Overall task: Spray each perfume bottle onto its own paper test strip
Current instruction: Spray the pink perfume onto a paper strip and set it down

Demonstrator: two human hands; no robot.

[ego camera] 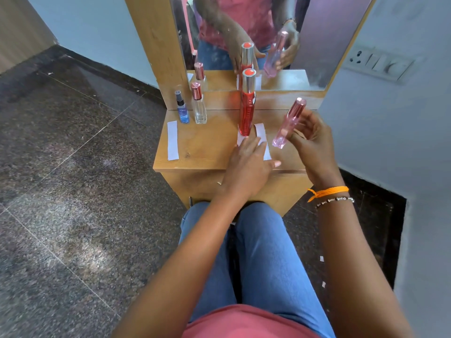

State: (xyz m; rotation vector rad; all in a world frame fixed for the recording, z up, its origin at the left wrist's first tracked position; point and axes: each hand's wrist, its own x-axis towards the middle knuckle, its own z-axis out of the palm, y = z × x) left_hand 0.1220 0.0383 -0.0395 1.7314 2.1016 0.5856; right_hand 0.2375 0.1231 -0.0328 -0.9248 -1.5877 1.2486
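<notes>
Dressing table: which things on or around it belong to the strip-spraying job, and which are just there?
Job: pink bottle in right hand; red bottle; clear bottle; blue bottle; paper strips; left hand.

Not the job: mirror; wall switches; paper scraps on floor.

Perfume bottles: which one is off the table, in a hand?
The pale pink bottle, tilted in the right hand. The blue, clear and tall red bottles stand upright on the table.

Even, soft daylight is seen throughout. A pale sheen is thrown on the polished floor (pixel 73 228). The mirror (pixel 256 32) is hazed and smudged. Straight lines are bowed at the edges by the wide lens.
</notes>
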